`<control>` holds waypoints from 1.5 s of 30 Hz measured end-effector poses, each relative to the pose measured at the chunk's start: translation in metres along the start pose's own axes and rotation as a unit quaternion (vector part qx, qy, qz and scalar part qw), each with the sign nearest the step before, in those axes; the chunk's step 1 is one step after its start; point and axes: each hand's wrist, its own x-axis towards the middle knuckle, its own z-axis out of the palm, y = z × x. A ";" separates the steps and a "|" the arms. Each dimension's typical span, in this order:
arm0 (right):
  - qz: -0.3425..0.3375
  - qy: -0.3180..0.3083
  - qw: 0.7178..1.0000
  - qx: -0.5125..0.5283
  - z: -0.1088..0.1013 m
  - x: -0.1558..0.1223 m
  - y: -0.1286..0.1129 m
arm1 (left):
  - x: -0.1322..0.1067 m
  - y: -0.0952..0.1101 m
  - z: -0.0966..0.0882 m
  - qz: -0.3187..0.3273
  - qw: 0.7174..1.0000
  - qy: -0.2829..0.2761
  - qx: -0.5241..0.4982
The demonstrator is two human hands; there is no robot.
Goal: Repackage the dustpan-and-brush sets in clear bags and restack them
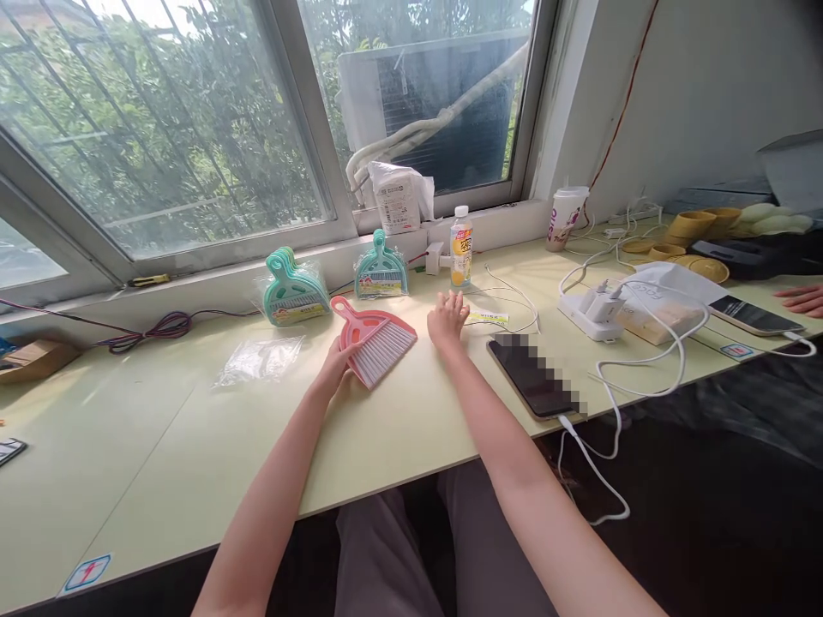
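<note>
My left hand (pixel 335 360) grips the left edge of a pink mini dustpan with a white-bristled brush (pixel 375 340) lying on the pale green table (pixel 160 446). My right hand (pixel 446 316) rests flat on the table to the right of the dustpan, fingers spread, holding nothing. An empty clear plastic bag (pixel 258 359) lies left of my left hand. Behind, two packs of teal dustpan sets (pixel 294 290) (pixel 381 267) lean against the window ledge.
A drink bottle (pixel 460 247), a small yellow label (pixel 487 318) and a phone on a white cable (pixel 531 375) lie to the right. Farther right are a power strip with chargers (pixel 595 310), a cup (pixel 565 217), yellow bowls (pixel 691 225) and another person's hand (pixel 802 300).
</note>
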 end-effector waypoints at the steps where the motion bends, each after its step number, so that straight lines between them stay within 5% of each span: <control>1: 0.032 -0.011 0.999 -0.027 0.003 0.004 0.009 | 0.000 0.000 -0.003 -0.007 1.000 0.006 0.006; 4: 0.069 -0.053 0.994 -0.067 0.012 0.011 0.026 | 0.000 -0.003 -0.009 -0.018 0.999 0.030 0.014; 8: 0.016 -0.086 0.994 -0.069 0.022 0.016 0.029 | 0.002 -0.004 -0.011 -0.013 0.999 0.043 -0.004; 27: -0.011 -0.106 0.993 -0.060 0.019 0.011 0.021 | 0.004 -0.004 -0.017 -0.054 0.989 0.109 -0.081; 33: -0.065 0.036 0.995 0.071 0.016 0.004 0.016 | 0.004 -0.006 -0.020 -0.079 0.984 0.129 -0.100; 38: -0.144 0.048 0.945 0.290 0.013 -0.020 -0.027 | 0.004 -0.007 -0.014 -0.028 0.986 0.097 -0.135; 42: -0.297 -0.117 0.865 0.387 0.022 -0.047 -0.060 | 0.006 -0.005 -0.008 0.047 0.982 0.032 -0.181; 45: -0.336 -0.192 0.836 0.390 0.027 -0.060 -0.068 | 0.009 -0.007 -0.009 0.062 0.979 0.039 -0.190</control>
